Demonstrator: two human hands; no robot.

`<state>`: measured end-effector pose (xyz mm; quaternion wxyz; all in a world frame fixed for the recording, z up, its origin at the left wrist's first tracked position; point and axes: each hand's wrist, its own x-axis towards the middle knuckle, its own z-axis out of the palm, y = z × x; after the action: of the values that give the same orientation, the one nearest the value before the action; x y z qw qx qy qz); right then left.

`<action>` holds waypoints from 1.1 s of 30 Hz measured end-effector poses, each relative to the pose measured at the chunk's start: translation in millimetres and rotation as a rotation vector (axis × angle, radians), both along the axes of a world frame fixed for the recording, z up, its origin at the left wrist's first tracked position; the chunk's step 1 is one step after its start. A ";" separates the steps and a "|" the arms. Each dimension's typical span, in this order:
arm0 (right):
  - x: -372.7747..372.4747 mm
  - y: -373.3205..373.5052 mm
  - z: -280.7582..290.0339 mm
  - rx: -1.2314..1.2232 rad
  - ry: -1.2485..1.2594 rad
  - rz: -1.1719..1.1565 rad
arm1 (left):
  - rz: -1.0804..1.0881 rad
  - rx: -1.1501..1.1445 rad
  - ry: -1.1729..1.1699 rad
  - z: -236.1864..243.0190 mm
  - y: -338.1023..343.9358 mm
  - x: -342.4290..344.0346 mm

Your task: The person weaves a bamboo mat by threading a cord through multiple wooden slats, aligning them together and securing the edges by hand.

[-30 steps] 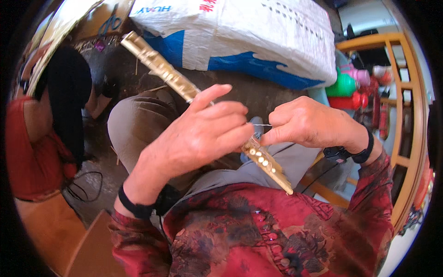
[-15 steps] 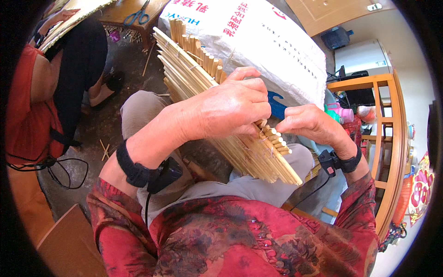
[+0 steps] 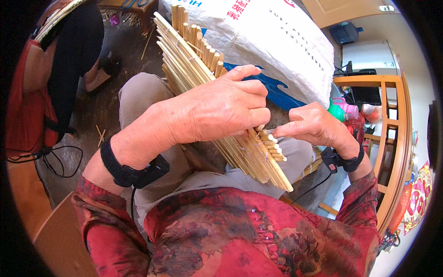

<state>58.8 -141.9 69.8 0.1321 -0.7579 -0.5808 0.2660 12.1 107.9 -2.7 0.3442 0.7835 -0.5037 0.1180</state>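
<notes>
My left hand [image 3: 217, 106] is closed on a mat of long pale sticks [image 3: 184, 53], which slants from the upper middle down to the right over my lap. Shorter round sticks stand out along its edge, and thin thread crosses it in places. My right hand [image 3: 314, 127] has its fingers bent, the foremost fingertip at the cut stick ends [image 3: 274, 150] near the mat's lower end. Whatever it pinches there is too small or hidden to make out. The left hand's thumb is hidden under the other fingers and the mat.
A white-and-blue woven sack [image 3: 281, 51] lies beyond the mat. At left sits another person [image 3: 69, 78], with black cords [image 3: 64, 161] nearby and a low wooden table [image 3: 143, 9] behind. On the right stand a wooden frame [image 3: 392, 81], pink and green containers [image 3: 350, 111] and a water jug [image 3: 344, 34].
The mat has turned from nearly edge-on to show its broad face and stick ends. My right hand has stayed at its lower end; since half a second ago both hands have shifted only slightly.
</notes>
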 end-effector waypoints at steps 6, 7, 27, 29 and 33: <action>3.7 4.6 0.1 0.031 0.040 0.035 | 0.092 -0.054 -0.065 -2.3 -1.3 -7.8; 2.3 4.4 0.2 0.038 0.036 0.035 | 0.063 -0.046 -0.045 -2.4 -1.8 -7.3; -8.7 11.2 -10.3 0.087 -0.044 0.118 | 0.033 -0.160 -0.122 -19.6 -6.3 -8.4; -10.9 12.2 -10.6 0.081 -0.010 0.103 | 0.002 -0.169 -0.108 -19.9 -7.0 -8.6; -11.6 16.7 -10.3 0.068 -0.028 0.129 | 0.022 -0.180 -0.103 -21.7 -6.9 -9.9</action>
<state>47.2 -125.2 59.6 0.1321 -0.7178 -0.6388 0.2436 2.2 101.0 -24.4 0.3855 0.7479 -0.4994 0.2066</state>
